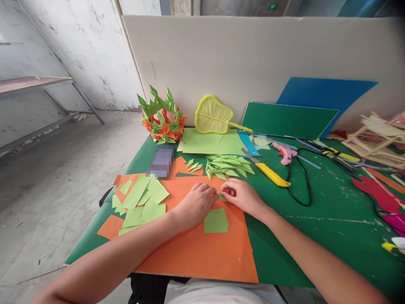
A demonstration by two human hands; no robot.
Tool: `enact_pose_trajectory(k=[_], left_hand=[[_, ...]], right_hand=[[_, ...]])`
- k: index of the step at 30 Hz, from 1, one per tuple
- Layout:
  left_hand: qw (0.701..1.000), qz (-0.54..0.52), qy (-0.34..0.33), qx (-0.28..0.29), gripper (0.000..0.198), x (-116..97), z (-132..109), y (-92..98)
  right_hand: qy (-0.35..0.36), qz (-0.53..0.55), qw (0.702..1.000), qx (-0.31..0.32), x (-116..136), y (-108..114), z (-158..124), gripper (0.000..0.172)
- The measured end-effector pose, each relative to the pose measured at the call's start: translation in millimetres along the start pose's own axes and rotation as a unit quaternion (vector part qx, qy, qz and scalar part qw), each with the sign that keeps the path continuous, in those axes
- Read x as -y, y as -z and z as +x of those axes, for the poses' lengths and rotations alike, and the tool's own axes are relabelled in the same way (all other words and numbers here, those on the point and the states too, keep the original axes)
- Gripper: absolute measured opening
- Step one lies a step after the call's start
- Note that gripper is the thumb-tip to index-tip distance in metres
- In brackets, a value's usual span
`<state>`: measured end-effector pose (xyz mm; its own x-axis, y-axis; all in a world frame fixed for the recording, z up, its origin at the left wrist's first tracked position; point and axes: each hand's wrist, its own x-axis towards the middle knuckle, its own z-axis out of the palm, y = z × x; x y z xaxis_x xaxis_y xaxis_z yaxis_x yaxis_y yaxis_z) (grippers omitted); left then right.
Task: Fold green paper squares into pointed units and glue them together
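Note:
My left hand [198,203] and my right hand [239,194] meet over the orange paper sheet [202,257], fingertips pinched together. Between them is a small green piece of paper [222,196], mostly covered by the fingers. A green paper square [216,221] lies flat just below it. Beyond my hands is a heap of folded green paper pieces [229,164], with several more folded pieces [193,165] to its left. Loose green paper squares [144,202] spread to the left of my left hand.
An orange and green paper crown-like craft [163,116] stands at the back left, beside a yellow fan [213,114]. To the right lie a yellow utility knife [272,174] with blade showing and a pink glue gun [285,153] with a black cord. A wooden frame model [376,135] sits far right.

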<state>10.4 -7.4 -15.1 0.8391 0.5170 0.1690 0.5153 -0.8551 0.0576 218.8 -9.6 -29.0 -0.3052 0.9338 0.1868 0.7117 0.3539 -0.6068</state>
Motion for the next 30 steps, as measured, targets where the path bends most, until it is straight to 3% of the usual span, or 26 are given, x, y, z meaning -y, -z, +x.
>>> enact_pose_trajectory(k=[12,16,22,30], left_hand=[[0.999,-0.014,0.034,0.02,0.042,-3.8,3.0,-0.5],[0.996,-0.06,0.058,0.013,0.04,0.3,2.9,2.2],[0.998,-0.05,0.026,0.002,0.034,3.1,1.3,5.8],[0.998,-0.059,0.003,0.003,0.036,6.1,1.1,7.8]], right_hand=[[0.068,-0.03,0.997,0.012,0.5,2.9,0.3,0.009],[0.041,-0.005,0.999,0.013,-4.4,2.7,1.1,0.01],[-0.01,0.041,0.999,0.014,-4.6,2.2,3.8,0.012],[-0.04,0.003,0.999,-0.005,0.2,0.2,6.6,0.011]])
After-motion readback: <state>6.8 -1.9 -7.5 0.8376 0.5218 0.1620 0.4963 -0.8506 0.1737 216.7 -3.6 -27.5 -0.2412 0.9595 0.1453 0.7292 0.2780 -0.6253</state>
